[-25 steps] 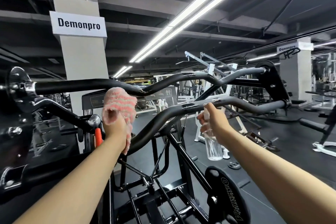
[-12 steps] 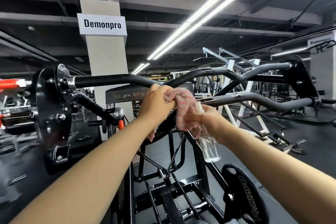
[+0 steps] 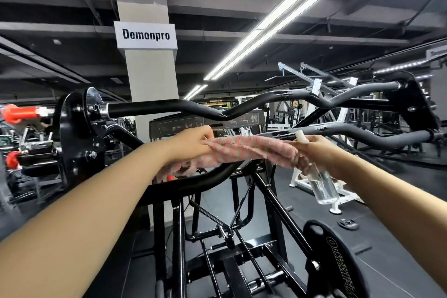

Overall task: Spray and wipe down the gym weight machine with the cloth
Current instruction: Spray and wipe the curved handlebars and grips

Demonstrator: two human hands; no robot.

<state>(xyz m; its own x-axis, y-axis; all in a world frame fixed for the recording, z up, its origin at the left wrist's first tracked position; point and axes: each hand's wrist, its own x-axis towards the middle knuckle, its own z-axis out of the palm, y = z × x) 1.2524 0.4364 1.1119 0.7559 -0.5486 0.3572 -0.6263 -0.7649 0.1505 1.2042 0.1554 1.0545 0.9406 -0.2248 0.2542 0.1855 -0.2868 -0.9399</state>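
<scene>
A pink and white cloth (image 3: 244,150) is stretched flat between my two hands, just above the lower black bent bar (image 3: 193,181) of the weight machine. My left hand (image 3: 193,140) pinches the cloth's left end. My right hand (image 3: 314,150) pinches the cloth's right end and also holds a clear spray bottle (image 3: 323,184), which hangs down from the palm with its white nozzle above the fingers. The upper black wavy handle bar (image 3: 217,111) runs across behind the cloth.
A black round end plate (image 3: 72,133) with bolts stands at the left, an orange part (image 3: 19,113) beyond it. A black padded part (image 3: 338,256) sits low right. The machine's black frame (image 3: 229,249) fills the floor below. A grey pillar (image 3: 150,75) and other machines stand behind.
The cloth was bunched in my left hand on the upper bar. My left hand brought it to the right hand, and now both hands have pulled it out wide over the lower bar.
</scene>
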